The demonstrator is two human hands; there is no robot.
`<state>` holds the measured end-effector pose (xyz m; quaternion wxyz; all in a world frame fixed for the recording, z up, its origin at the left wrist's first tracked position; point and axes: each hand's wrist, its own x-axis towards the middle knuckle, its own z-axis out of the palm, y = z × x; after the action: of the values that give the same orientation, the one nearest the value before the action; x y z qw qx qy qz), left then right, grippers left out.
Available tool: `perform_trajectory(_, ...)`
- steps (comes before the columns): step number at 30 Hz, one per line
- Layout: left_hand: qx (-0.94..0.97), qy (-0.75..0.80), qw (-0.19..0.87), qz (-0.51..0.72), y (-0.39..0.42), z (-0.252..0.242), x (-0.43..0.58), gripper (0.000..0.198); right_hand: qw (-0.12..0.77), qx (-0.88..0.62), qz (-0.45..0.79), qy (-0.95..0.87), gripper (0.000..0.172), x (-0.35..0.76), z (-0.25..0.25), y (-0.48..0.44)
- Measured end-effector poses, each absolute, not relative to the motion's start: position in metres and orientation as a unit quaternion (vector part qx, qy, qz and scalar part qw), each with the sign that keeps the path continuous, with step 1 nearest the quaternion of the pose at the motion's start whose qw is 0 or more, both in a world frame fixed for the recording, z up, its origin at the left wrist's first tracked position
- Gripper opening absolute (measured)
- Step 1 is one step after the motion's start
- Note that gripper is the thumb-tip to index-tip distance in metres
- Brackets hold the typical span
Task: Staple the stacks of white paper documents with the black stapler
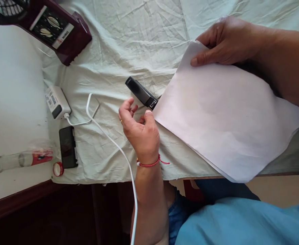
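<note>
A stack of white paper sheets lies slantwise over the right part of the cloth-covered table, its near corner hanging past the front edge. My right hand grips its upper corner, thumb on top and fingers underneath. A black stapler rests on the cloth, one end meeting the left corner of the sheets. Just below it is my left hand, wearing a red cord bracelet. Its fingers are loosely curled and apart, with the thumb tip close to the paper corner. Whether it touches the paper I cannot tell.
A dark red fan stands at the upper left. Along the left edge are a white charger box, a black phone, a roll of red tape and a glass bottle. A white cable runs past my left arm.
</note>
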<state>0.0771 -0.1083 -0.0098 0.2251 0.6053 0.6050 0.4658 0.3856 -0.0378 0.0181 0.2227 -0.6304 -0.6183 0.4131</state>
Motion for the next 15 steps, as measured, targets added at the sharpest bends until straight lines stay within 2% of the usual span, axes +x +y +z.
perform_trajectory(4,0.524,0.62,0.338,0.476,-0.105,-0.006,0.079,0.029,0.287,-0.543,0.534,-0.582,0.01,0.382,0.015,-0.041)
perform_trajectory(7,0.526,0.61,0.4,0.437,-0.105,-0.002,0.077,0.024,0.309,-0.514,0.558,-0.573,0.009,0.381,0.013,-0.04)
perform_trajectory(15,0.629,0.626,0.342,0.309,-0.116,0.014,0.067,0.03,0.358,-0.497,0.587,-0.53,0.009,0.376,0.014,-0.043)
